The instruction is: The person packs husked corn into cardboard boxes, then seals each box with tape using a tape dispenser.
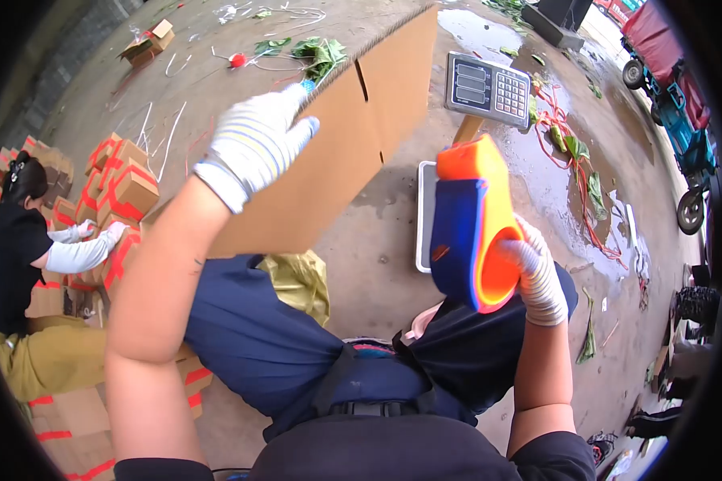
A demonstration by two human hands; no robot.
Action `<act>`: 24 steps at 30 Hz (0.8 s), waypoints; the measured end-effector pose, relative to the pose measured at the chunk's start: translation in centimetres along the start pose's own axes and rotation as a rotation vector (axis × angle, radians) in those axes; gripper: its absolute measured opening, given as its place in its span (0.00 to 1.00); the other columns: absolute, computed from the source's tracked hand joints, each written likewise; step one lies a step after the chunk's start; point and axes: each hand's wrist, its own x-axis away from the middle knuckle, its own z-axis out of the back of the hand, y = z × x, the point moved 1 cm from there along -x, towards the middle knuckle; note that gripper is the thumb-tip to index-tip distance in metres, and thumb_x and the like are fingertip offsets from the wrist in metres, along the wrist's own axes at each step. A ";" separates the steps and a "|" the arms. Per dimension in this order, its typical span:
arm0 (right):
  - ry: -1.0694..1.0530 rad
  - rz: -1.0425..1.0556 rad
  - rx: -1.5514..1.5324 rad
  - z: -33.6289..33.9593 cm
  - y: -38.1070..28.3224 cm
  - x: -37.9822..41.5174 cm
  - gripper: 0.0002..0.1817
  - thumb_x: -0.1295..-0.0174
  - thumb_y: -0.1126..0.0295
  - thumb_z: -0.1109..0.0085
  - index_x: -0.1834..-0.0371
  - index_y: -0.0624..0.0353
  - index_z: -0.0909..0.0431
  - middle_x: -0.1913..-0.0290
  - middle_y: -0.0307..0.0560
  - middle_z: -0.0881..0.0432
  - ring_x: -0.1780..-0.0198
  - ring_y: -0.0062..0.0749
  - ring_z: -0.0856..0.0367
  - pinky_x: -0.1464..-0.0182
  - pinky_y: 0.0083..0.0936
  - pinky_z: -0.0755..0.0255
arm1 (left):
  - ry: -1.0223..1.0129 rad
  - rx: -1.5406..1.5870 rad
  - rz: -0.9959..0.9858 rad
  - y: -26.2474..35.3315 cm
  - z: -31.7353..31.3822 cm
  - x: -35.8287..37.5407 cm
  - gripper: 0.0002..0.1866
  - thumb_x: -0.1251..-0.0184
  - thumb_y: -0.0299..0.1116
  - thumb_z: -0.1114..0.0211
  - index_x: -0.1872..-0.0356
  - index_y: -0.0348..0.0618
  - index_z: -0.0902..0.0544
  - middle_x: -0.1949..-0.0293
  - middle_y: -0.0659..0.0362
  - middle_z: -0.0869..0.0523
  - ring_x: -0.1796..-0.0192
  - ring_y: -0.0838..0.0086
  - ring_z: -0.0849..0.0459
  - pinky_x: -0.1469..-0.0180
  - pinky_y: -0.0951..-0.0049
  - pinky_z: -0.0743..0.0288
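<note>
Here, the gloved left hand grips the edge of a slotted cardboard sheet, whose long axis slants from seven toward one o'clock; at the sheet's four o'clock, the gloved right hand clasps an orange-and-blue tape dispenser, apart from the cardboard

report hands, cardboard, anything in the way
Left hand holding cardboard at upper edge. Right hand gripping orange-and-blue tool. Scale stands beyond tool; nothing visible between cardboard and tool.
</note>
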 end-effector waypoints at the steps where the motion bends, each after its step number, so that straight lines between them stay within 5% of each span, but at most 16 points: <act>1: -0.073 -0.043 0.038 -0.4 0.5 0.0 0.27 0.41 0.70 0.44 0.37 0.67 0.27 0.55 0.47 0.16 0.52 0.29 0.18 0.43 0.27 0.27 | -0.095 0.031 0.045 0.2 -1.7 0.8 0.21 0.32 0.44 0.39 0.48 0.37 0.23 0.58 0.40 0.15 0.53 0.46 0.18 0.49 0.52 0.25; 4: -0.349 -0.092 0.320 -1.7 1.7 -1.5 0.27 0.37 0.76 0.50 0.31 0.65 0.31 0.47 0.48 0.17 0.44 0.30 0.21 0.37 0.27 0.31 | -0.347 0.108 0.151 0.6 -6.3 5.3 0.20 0.33 0.43 0.39 0.50 0.38 0.22 0.60 0.43 0.15 0.55 0.48 0.17 0.52 0.53 0.24; 6: -0.565 -0.046 0.468 -2.4 2.6 -3.1 0.27 0.37 0.76 0.49 0.32 0.61 0.29 0.44 0.50 0.18 0.43 0.32 0.21 0.37 0.26 0.32 | -0.336 0.125 0.042 0.1 -9.7 9.6 0.19 0.34 0.42 0.38 0.50 0.38 0.22 0.59 0.45 0.15 0.55 0.51 0.16 0.52 0.55 0.23; 8: -0.679 -0.011 0.529 -3.5 4.3 -5.0 0.26 0.38 0.76 0.49 0.34 0.62 0.28 0.42 0.53 0.19 0.40 0.38 0.21 0.35 0.29 0.32 | -0.395 0.265 -0.028 0.5 -11.5 12.1 0.18 0.33 0.39 0.38 0.48 0.38 0.22 0.57 0.46 0.15 0.54 0.51 0.16 0.50 0.57 0.22; 9: -0.714 0.162 0.578 -4.2 5.4 -6.0 0.26 0.41 0.74 0.45 0.36 0.63 0.26 0.39 0.58 0.22 0.36 0.48 0.25 0.33 0.34 0.33 | -0.386 0.260 -0.141 0.6 -12.0 12.9 0.18 0.32 0.35 0.39 0.44 0.39 0.22 0.55 0.51 0.15 0.55 0.59 0.15 0.49 0.64 0.21; 10: -0.829 0.368 0.695 -5.1 5.8 -7.6 0.27 0.45 0.70 0.41 0.38 0.61 0.25 0.33 0.61 0.29 0.29 0.58 0.34 0.28 0.42 0.40 | -0.472 0.704 -0.046 -0.7 -16.8 14.6 0.21 0.36 0.26 0.38 0.40 0.43 0.24 0.54 0.45 0.19 0.53 0.54 0.17 0.49 0.57 0.23; 12: -0.898 0.611 0.983 -6.7 6.6 -9.2 0.29 0.48 0.68 0.39 0.39 0.57 0.23 0.28 0.62 0.37 0.25 0.63 0.44 0.25 0.50 0.47 | -0.731 1.223 0.285 -1.0 -17.7 15.7 0.32 0.37 0.17 0.43 0.30 0.49 0.30 0.49 0.47 0.22 0.48 0.61 0.17 0.47 0.63 0.22; 13: -0.951 0.596 1.035 -7.5 6.8 -9.7 0.29 0.50 0.68 0.38 0.40 0.53 0.21 0.25 0.60 0.42 0.23 0.64 0.50 0.24 0.55 0.53 | -0.829 1.218 0.333 -1.1 -16.3 15.4 0.39 0.39 0.12 0.46 0.25 0.54 0.36 0.45 0.49 0.24 0.46 0.65 0.18 0.46 0.69 0.22; 14: -0.980 0.588 1.021 -8.0 7.4 -10.2 0.29 0.50 0.68 0.38 0.40 0.53 0.21 0.25 0.60 0.42 0.23 0.64 0.50 0.24 0.55 0.53 | -0.726 0.969 0.070 -2.1 -16.5 16.2 0.33 0.31 0.23 0.43 0.24 0.52 0.37 0.40 0.47 0.25 0.40 0.60 0.21 0.39 0.68 0.27; 16: -1.018 0.658 1.187 -8.7 9.2 -11.2 0.30 0.53 0.64 0.34 0.41 0.52 0.19 0.24 0.60 0.43 0.22 0.62 0.50 0.23 0.56 0.54 | -0.926 1.071 0.214 -2.9 -15.1 16.6 0.32 0.22 0.42 0.47 0.22 0.47 0.43 0.27 0.55 0.33 0.27 0.67 0.35 0.27 0.69 0.41; 18: -1.019 0.692 1.181 -9.2 10.4 -11.9 0.29 0.56 0.61 0.31 0.46 0.52 0.17 0.24 0.58 0.43 0.22 0.60 0.50 0.23 0.56 0.54 | -0.996 1.254 0.375 -3.6 -13.2 16.8 0.34 0.22 0.45 0.47 0.22 0.43 0.44 0.25 0.53 0.36 0.24 0.69 0.40 0.26 0.70 0.43; 22: -1.034 0.742 1.331 -9.3 11.2 -12.2 0.21 0.57 0.61 0.30 0.56 0.53 0.14 0.23 0.56 0.44 0.21 0.56 0.50 0.23 0.56 0.53 | -0.884 1.155 0.184 -5.2 -13.0 17.2 0.36 0.24 0.50 0.45 0.22 0.47 0.45 0.28 0.53 0.32 0.27 0.68 0.34 0.29 0.74 0.39; 24: -1.052 0.762 1.356 -8.7 11.4 -11.5 0.19 0.55 0.62 0.32 0.57 0.53 0.15 0.23 0.55 0.44 0.22 0.55 0.49 0.24 0.55 0.52 | -1.021 1.215 0.427 -5.1 -12.5 16.7 0.36 0.25 0.51 0.43 0.23 0.48 0.41 0.35 0.54 0.25 0.35 0.70 0.26 0.34 0.69 0.33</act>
